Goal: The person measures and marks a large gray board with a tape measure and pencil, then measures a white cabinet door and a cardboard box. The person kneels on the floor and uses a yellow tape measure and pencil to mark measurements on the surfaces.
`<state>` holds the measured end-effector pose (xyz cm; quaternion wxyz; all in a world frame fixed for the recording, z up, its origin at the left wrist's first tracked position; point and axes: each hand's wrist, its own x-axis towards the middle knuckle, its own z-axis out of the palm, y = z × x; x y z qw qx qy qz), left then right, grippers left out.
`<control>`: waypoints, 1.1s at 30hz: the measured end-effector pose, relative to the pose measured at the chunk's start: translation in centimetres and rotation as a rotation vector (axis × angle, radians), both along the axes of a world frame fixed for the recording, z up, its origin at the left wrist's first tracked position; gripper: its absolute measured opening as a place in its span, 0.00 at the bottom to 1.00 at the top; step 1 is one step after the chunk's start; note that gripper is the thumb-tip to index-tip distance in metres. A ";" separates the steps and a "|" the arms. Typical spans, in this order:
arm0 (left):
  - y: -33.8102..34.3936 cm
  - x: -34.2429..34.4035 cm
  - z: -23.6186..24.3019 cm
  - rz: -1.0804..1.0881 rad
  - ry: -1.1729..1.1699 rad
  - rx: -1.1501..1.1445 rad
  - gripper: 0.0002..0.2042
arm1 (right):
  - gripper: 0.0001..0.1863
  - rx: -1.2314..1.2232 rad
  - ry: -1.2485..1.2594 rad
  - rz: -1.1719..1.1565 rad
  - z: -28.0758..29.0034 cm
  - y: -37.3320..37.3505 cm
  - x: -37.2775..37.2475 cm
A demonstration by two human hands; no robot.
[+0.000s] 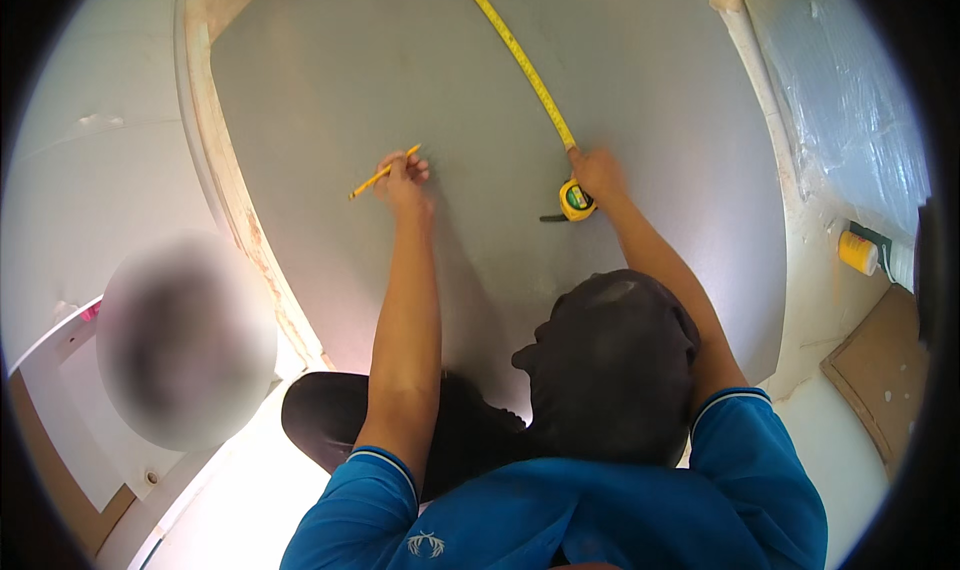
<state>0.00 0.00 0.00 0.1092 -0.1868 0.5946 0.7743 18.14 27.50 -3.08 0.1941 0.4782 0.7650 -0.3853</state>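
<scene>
Over a large grey sheet (330,60), my left hand (405,182) pinches a yellow pencil (366,186), which sticks out slantwise on both sides of the fingers. Farther right, my right hand (603,178) is closed on a tape measure, with its yellow and black case (577,199) just below the fingers. From there the yellow blade (527,65) runs out across the sheet toward the far edge, leaving the picture at the top. A dark strap or clip (553,219) juts left from the case.
My dark-clad knees (615,370) rise at the sheet's near edge. A worn wooden edge (235,195) borders its left side. Plastic-wrapped material (850,90), a yellow container (858,253) and a brown board (875,370) lie to the right. A blurred oval (187,340) hides something at left.
</scene>
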 end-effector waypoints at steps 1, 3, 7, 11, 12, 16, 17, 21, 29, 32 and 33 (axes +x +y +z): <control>-0.4 0.3 -0.1 0.042 -0.011 -0.032 0.04 | 0.33 -0.026 -0.052 0.005 0.5 -0.2 0.1; -0.3 -0.8 0.4 0.085 0.008 -0.066 0.03 | 0.34 -0.049 -0.084 -0.005 1.7 0.1 -1.1; -0.1 -1.6 1.2 0.090 0.018 -0.074 0.02 | 0.35 -0.049 -0.094 -0.032 2.3 0.4 -1.7; -0.3 -0.4 0.8 0.072 -0.028 -0.124 0.02 | 0.34 -0.087 -0.099 -0.034 2.4 0.0 -0.9; -0.3 -0.3 0.7 0.062 -0.035 -0.126 0.02 | 0.34 -0.080 -0.090 -0.039 2.2 0.0 -0.8; 0.3 0.2 0.2 -0.014 -0.012 -0.126 0.03 | 0.35 -0.067 -0.068 -0.029 1.2 0.1 -0.6; 0.6 0.4 0.0 -0.043 0.006 -0.124 0.03 | 0.35 -0.068 -0.065 -0.020 0.9 0.2 -0.5; 2.2 1.0 -0.2 -0.137 0.068 -0.154 0.03 | 0.34 -0.092 -0.071 -0.026 1.4 0.3 -0.7; 4.9 3.2 -1.1 -0.348 0.256 -0.023 0.02 | 0.35 0.084 0.068 -0.094 -0.4 -0.9 -0.4; 6.3 3.6 -1.2 -0.368 0.298 -0.040 0.02 | 0.30 0.077 0.092 -0.052 -0.2 0.2 -0.3; 6.7 4.0 -0.9 -0.364 0.234 -0.040 0.02 | 0.29 0.076 0.064 -0.054 -0.3 -0.1 -0.6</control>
